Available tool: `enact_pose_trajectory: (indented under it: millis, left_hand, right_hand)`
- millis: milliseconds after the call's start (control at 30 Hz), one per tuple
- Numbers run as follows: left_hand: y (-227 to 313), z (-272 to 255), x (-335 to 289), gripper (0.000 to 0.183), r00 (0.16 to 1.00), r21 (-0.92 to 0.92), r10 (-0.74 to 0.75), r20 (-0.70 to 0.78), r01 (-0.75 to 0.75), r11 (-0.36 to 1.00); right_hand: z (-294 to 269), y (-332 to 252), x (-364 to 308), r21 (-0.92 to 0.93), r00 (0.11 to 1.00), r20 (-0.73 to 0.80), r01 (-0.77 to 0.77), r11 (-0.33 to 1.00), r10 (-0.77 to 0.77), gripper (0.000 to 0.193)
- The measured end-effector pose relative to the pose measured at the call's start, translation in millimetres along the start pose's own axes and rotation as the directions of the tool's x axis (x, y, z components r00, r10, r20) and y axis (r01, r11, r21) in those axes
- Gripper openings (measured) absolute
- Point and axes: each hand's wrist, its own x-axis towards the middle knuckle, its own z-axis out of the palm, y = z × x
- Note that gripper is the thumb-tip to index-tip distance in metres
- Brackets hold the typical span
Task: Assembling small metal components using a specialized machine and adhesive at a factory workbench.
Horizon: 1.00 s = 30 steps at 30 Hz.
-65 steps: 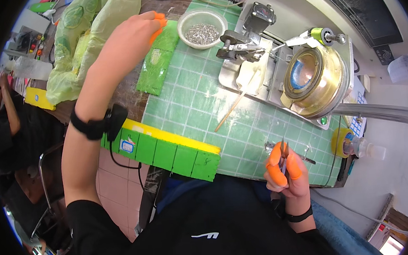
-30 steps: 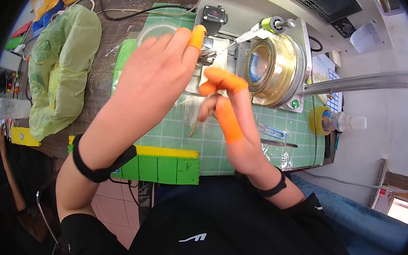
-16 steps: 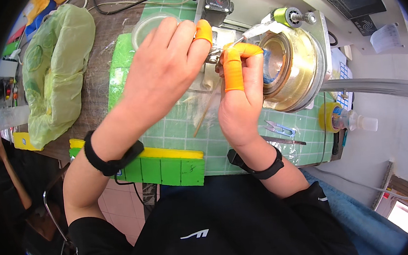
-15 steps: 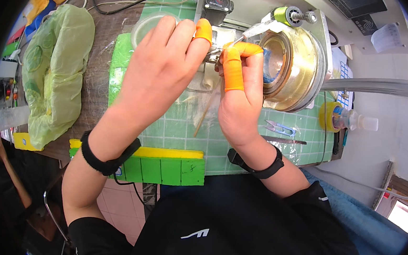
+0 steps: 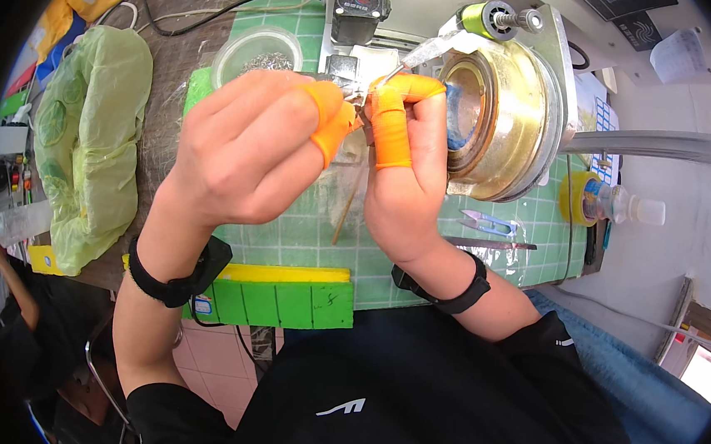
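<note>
1. The left hand (image 5: 258, 146) and right hand (image 5: 406, 176) meet, fingers pinched together on a tiny metal piece (image 5: 356, 97).
2. The piece sits just left of the brass drum (image 5: 506, 118), nearer the right hand.

Bowl (image 5: 257, 56) behind left hand (image 5: 245, 151), winding drum (image 5: 504, 118) right of right hand (image 5: 406, 180), tweezers (image 5: 487, 223) on mat (image 5: 306, 234)

Left hand (image 5: 254, 151) and right hand (image 5: 405, 164) raised mid-frame, orange-capped fingertips (image 5: 329, 122) pinched together, wrists banded black.
</note>
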Motion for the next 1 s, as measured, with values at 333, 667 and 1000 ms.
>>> enact_pose_trajectory:
  millis: [333, 667, 1000]
  left_hand:
    - [2, -4, 29, 0.018, 0.825, -0.505, -0.544, 0.154, 0.539, 0.674]
    - [-3, -11, 32, 0.015, 0.804, -0.554, -0.524, 0.282, 0.582, 0.595]
    - [6, -10, 34, 0.016, 0.843, -0.446, -0.496, 0.209, 0.533, 0.719]
  right_hand:
    - [2, -4, -2, 0.025, 1.000, -0.003, -0.020, 0.999, 0.020, 0.013]
    - [5, -9, -2, 0.054, 0.998, 0.017, -0.069, 0.996, 0.068, 0.011]
    - [10, -17, -1, 0.083, 0.986, -0.005, -0.168, 0.982, 0.169, 0.016]
